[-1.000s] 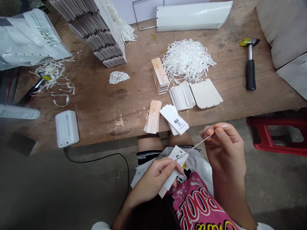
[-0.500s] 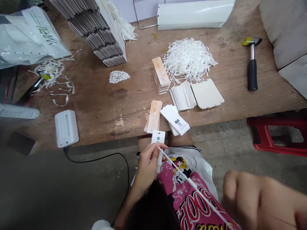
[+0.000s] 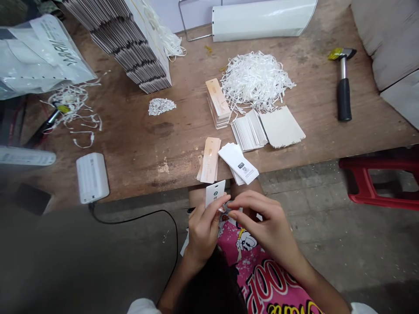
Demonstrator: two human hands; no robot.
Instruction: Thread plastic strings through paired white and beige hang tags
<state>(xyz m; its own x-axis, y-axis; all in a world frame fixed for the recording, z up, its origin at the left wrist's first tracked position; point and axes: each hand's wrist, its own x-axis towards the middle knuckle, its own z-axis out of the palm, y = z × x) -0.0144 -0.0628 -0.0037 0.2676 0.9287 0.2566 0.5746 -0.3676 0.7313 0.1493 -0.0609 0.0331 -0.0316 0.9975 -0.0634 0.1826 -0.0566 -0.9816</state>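
My left hand [image 3: 203, 226] is closed on a white hang tag [image 3: 214, 192] with a small green logo and a slot at its top, held over my lap just below the table edge. Beside it, my right hand [image 3: 266, 220] has its thumb and forefinger curved with a small gap between the tips, close to the left fingertips. No cord shows clearly between the hands. Past the tag, on the table edge, lie a small stack of tan tags [image 3: 210, 160] and some white printed tags [image 3: 240, 163].
A heap of white cords [image 3: 258, 80] lies behind more tan tags [image 3: 218, 102], white cards [image 3: 249, 131] and a cream card [image 3: 283, 126]. A hammer [image 3: 343, 87] lies right; a tall card stack [image 3: 131, 52] and white power bank [image 3: 93, 178] stand left. A red stool [image 3: 360, 183] is below.
My right hand has come back from the lower right to beside my left hand. The cord stretched between them no longer shows. The tag in my left hand has tilted slightly.
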